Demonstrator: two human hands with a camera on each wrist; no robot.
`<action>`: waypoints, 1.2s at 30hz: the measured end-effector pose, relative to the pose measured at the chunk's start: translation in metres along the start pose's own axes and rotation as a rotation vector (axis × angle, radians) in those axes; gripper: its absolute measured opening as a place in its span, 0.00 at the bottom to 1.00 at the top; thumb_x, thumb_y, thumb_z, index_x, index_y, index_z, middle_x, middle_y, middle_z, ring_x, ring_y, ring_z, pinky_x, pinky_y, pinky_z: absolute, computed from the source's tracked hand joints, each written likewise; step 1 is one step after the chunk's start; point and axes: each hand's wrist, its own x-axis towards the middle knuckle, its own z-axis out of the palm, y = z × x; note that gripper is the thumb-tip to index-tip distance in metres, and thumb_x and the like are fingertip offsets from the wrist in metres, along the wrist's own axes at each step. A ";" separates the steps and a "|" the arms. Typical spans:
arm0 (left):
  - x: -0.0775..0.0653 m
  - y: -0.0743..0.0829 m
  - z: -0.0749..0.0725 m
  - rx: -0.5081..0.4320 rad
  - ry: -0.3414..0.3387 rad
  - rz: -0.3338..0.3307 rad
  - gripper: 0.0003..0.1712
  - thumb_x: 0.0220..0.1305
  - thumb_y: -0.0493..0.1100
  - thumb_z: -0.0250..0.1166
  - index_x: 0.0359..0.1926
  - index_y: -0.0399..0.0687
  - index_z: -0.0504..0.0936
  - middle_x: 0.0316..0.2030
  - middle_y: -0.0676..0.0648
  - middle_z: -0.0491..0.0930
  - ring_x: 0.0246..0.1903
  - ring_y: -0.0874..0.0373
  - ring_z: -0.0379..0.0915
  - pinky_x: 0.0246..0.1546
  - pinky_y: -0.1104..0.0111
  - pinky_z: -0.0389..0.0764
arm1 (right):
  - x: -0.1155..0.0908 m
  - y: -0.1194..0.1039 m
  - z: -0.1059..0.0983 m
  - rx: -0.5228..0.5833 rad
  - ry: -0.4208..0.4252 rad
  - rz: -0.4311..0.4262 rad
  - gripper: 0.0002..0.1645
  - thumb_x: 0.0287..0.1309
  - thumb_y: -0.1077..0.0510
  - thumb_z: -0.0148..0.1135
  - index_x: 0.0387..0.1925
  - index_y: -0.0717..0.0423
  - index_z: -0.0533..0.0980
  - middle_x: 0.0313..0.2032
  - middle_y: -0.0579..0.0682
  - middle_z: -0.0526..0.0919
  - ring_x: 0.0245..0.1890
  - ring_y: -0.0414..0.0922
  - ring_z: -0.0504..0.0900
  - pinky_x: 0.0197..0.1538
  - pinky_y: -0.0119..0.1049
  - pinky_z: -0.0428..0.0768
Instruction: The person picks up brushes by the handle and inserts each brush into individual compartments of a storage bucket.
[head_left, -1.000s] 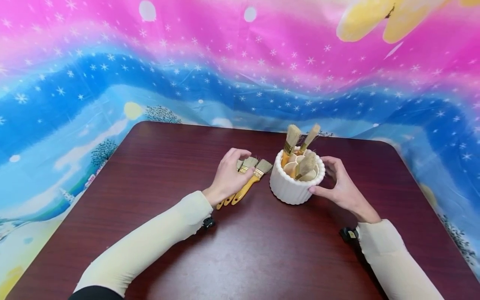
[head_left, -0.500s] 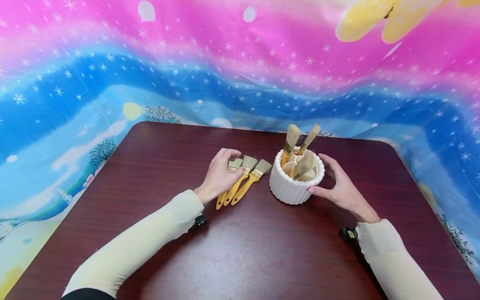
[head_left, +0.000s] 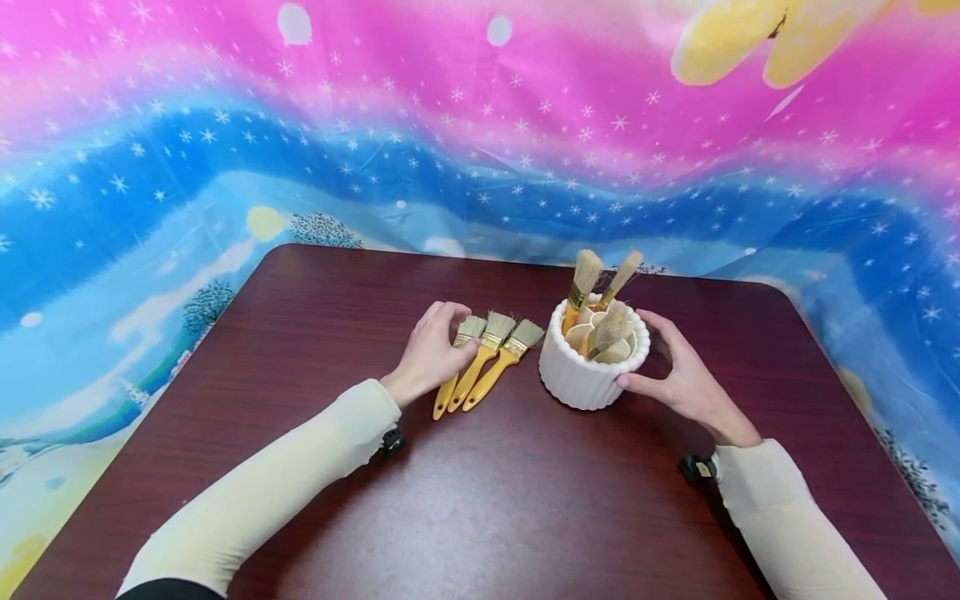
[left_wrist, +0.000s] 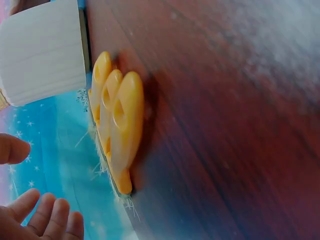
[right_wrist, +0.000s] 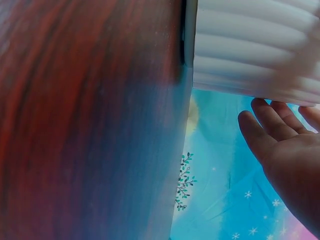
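Note:
Three flat paintbrushes with yellow handles and pale bristles lie fanned on the table, the right one [head_left: 491,383] clear of the hand, beside the middle one [head_left: 468,383] and the left one [head_left: 443,402]. My left hand [head_left: 429,350] is over the left brush, thumb and fingers apart around its ferrule. In the left wrist view, nothing shows between that hand's thumb and fingers. A white ribbed brush holder [head_left: 577,383] stands to the right, with three brushes upright in its compartments, one tall [head_left: 587,268]. My right hand [head_left: 682,375] holds its right side, thumb in front and fingers behind.
The dark wood table [head_left: 525,508] has a glossy top with rounded far corners. A pink and blue snowflake-patterned cloth [head_left: 420,150] hangs behind and beside it.
My left hand has drawn back to the left across the brushes, showing more of the middle and left ones. The right hand and the holder have stayed in place.

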 end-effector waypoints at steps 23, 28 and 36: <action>0.006 -0.016 0.002 0.214 -0.223 -0.130 0.29 0.56 0.48 0.69 0.56 0.40 0.74 0.46 0.42 0.73 0.42 0.53 0.69 0.46 0.60 0.72 | 0.000 0.003 0.001 0.044 0.015 -0.039 0.52 0.39 0.74 0.73 0.65 0.70 0.56 0.59 0.64 0.68 0.54 0.37 0.73 0.53 0.20 0.69; 0.008 -0.018 0.004 0.225 -0.254 -0.143 0.29 0.55 0.47 0.70 0.56 0.40 0.74 0.47 0.41 0.73 0.43 0.52 0.69 0.48 0.59 0.72 | 0.000 0.003 0.001 0.042 0.016 -0.040 0.52 0.39 0.74 0.73 0.65 0.69 0.56 0.59 0.63 0.68 0.54 0.37 0.73 0.53 0.21 0.69; 0.011 -0.020 0.005 0.246 -0.288 -0.162 0.30 0.55 0.47 0.70 0.57 0.42 0.73 0.47 0.42 0.72 0.43 0.51 0.69 0.48 0.59 0.72 | 0.000 0.002 0.001 0.034 0.015 -0.038 0.52 0.39 0.73 0.74 0.65 0.70 0.56 0.60 0.64 0.68 0.53 0.37 0.72 0.53 0.20 0.68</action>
